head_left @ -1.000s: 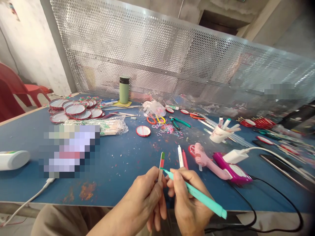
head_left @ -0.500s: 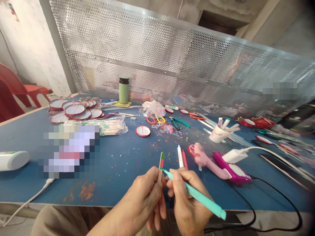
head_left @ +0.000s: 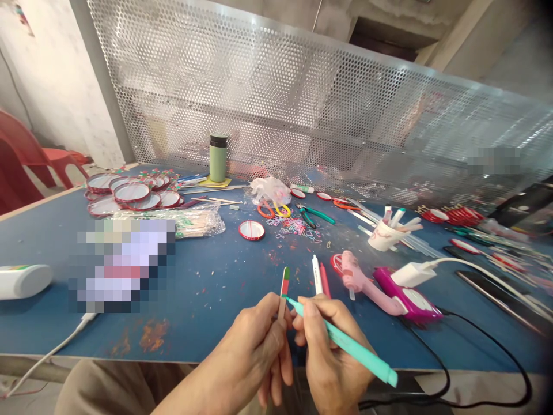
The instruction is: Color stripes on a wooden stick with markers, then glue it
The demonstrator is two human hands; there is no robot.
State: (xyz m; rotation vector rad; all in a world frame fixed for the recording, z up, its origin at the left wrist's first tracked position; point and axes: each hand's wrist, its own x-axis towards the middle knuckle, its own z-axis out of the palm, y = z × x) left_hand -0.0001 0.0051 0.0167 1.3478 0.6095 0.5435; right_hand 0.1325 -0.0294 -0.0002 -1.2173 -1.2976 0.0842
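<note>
Between thumb and fingers, my left hand (head_left: 259,343) holds a wooden craft stick (head_left: 284,283) upright; its top is coloured green, then red, then green again. My right hand (head_left: 328,346) grips a turquoise marker pen (head_left: 360,354) like a writing pen. The marker's tip touches the stick at the lower green band. Just beyond my right hand lie a white marker (head_left: 317,274) and a red marker (head_left: 325,280).
A pink glue gun (head_left: 367,282) rests by a magenta power strip (head_left: 408,297) with cables. Behind are a cup of markers (head_left: 383,236), green-handled pliers (head_left: 317,215) and a round red-rimmed piece (head_left: 252,230). Bagged sticks (head_left: 194,222) and a blurred phone-like slab (head_left: 129,262) lie left.
Hardly anything differs. Both hands, the stick and the turquoise marker keep nearly the same places, and the view has shifted very slightly.
</note>
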